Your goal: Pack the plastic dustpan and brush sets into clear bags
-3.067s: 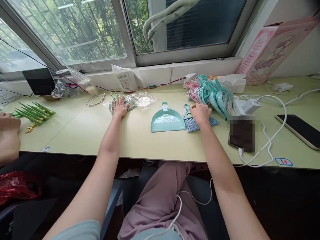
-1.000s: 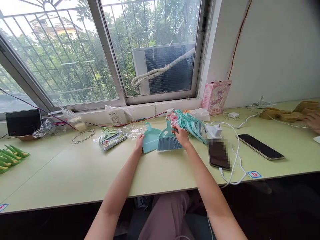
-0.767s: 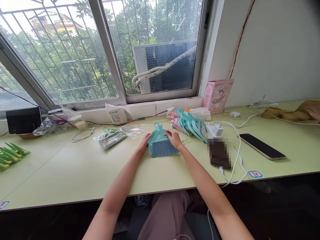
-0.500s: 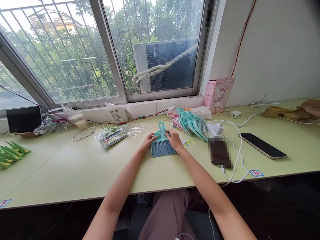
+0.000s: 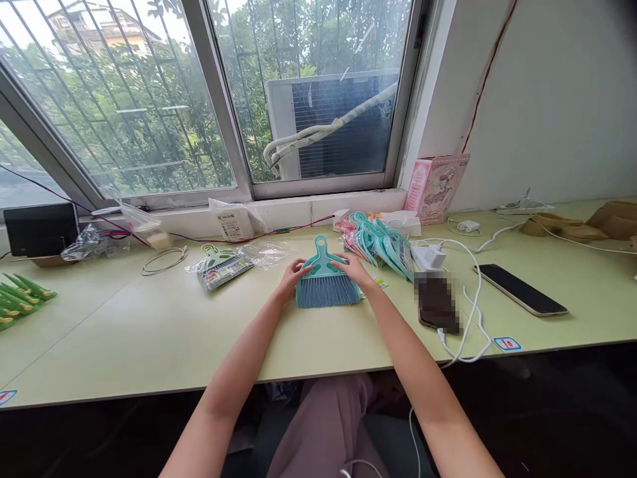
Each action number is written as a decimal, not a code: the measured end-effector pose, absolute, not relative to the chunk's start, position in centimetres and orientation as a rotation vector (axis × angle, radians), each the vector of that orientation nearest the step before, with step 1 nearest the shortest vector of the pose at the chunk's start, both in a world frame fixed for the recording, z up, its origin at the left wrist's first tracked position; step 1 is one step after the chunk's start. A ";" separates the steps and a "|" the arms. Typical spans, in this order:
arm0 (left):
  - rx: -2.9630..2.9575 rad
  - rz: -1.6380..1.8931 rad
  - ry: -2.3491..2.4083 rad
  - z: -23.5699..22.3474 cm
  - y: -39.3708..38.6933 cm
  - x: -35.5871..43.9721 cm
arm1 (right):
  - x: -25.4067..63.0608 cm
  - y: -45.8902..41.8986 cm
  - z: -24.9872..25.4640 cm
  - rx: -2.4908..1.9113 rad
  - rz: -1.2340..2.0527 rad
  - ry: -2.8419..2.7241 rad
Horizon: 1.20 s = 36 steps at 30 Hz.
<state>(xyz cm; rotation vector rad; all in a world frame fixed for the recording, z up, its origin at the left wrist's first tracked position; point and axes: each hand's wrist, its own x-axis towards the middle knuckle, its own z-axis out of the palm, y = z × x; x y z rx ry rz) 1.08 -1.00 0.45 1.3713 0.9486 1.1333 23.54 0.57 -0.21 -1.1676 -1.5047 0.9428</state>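
Note:
A teal hand brush with grey-blue bristles (image 5: pixel 327 292) lies in front of me, its looped handle pointing to the window. It appears nested in a teal dustpan (image 5: pixel 299 297), whose edge shows at the left of the bristles. My left hand (image 5: pixel 292 277) grips the left shoulder of the set, and my right hand (image 5: pixel 356 271) grips the right shoulder. Partly hidden behind my right wrist is a yellow-green card (image 5: pixel 381 283). Beyond it to the right lies a pile of teal and pink brush sets (image 5: pixel 382 243).
A packaged green brush set (image 5: pixel 221 267) lies to the left, near clear plastic wrap. On the right are a black phone (image 5: pixel 520 289), a blurred-out device (image 5: pixel 438 302) and white charging cables (image 5: pixel 480 312). A pink box (image 5: pixel 436 189) stands by the wall. Green items (image 5: pixel 22 299) sit far left.
The brush set has turned to lie squarer to me, its bristles now more fully visible. My right hand has shifted slightly right and away from me. The view has moved a little.

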 end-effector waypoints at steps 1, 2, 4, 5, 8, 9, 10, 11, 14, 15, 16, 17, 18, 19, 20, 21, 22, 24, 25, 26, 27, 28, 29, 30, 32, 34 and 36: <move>1.351 1.121 0.952 0.4 -0.9 1.1 | 23.5 0.5 -0.1 -1.142 1.022 -1.494; 1.337 1.092 0.956 0.3 -0.8 1.1 | 23.4 0.4 0.0 -1.118 1.082 -1.482; 1.332 1.009 0.970 0.0 -0.7 1.1 | 23.1 0.0 0.3 -1.076 1.145 -1.436; 1.335 0.969 0.977 -0.1 -0.7 1.1 | 22.9 -0.3 0.4 -1.055 1.149 -1.405; 1.343 0.970 0.996 -0.4 -0.7 1.4 | 22.7 -0.8 0.7 -1.056 1.158 -1.305; 1.355 0.991 0.993 -0.4 -0.6 1.6 | 22.7 -0.9 0.8 -1.067 1.158 -1.277; 1.366 1.010 0.986 -0.4 -0.6 1.7 | 22.8 -0.9 0.9 -1.077 1.157 -1.255; 1.372 1.027 0.977 -0.4 -0.6 1.9 | 22.8 -0.9 0.9 -1.087 1.162 -1.242; 1.372 1.051 0.963 -0.1 -0.6 2.2 | 22.9 -0.8 1.0 -1.129 1.150 -1.209; 1.374 1.050 0.966 -0.1 -0.6 2.2 | 22.9 -0.8 1.0 -1.143 1.132 -1.208; 1.382 1.051 0.970 0.0 -0.6 2.2 | 22.9 -0.8 0.9 -1.157 1.109 -1.210; 1.396 1.054 0.975 0.0 -0.7 2.2 | 22.8 -0.8 0.9 -1.167 1.088 -1.214; 1.414 1.062 0.981 0.0 -0.7 2.2 | 22.8 -0.8 0.9 -1.173 1.073 -1.217; 1.435 1.074 0.987 -0.1 -0.7 2.2 | 22.8 -0.8 0.8 -1.175 1.070 -1.217; 1.457 1.085 0.996 -0.1 -0.6 2.2 | 22.8 -0.8 0.8 -1.174 1.076 -1.209; 1.478 1.092 1.009 -0.2 -0.6 2.2 | 22.8 -0.8 0.8 -1.169 1.085 -1.197; 1.494 1.098 1.025 -0.3 -0.5 2.2 | 22.8 -0.8 0.8 -1.162 1.095 -1.185; 1.525 1.115 1.061 -0.4 -0.3 2.3 | 22.8 -0.8 0.8 -1.149 1.091 -1.163; 1.540 1.129 1.073 -0.4 -0.2 2.4 | 22.8 -0.7 0.8 -1.143 1.077 -1.157; 1.553 1.147 1.081 -0.5 -0.1 2.5 | 22.8 -0.7 0.8 -1.139 1.059 -1.160; 1.564 1.165 1.086 -0.5 -0.1 2.6 | 22.9 -0.6 0.8 -1.136 1.038 -1.171; 1.572 1.179 1.091 -0.4 0.0 2.7 | 22.9 -0.6 0.8 -1.137 1.014 -1.185; 1.577 1.191 1.099 -0.4 0.0 2.8 | 22.9 -0.5 0.7 -1.140 0.992 -1.200; 1.580 1.201 1.114 -0.4 0.0 2.9 | 22.9 -0.5 0.7 -1.148 0.970 -1.214; 1.591 1.214 1.160 -0.3 -0.1 3.0 | 22.9 -0.4 0.5 -1.161 0.936 -1.222; 1.609 1.226 1.208 -0.1 -0.2 3.1 | 22.9 -0.3 0.4 -1.166 0.925 -1.210; 1.640 1.239 1.240 -0.1 -0.3 3.2 | 22.9 -0.3 0.4 -1.166 0.926 -1.210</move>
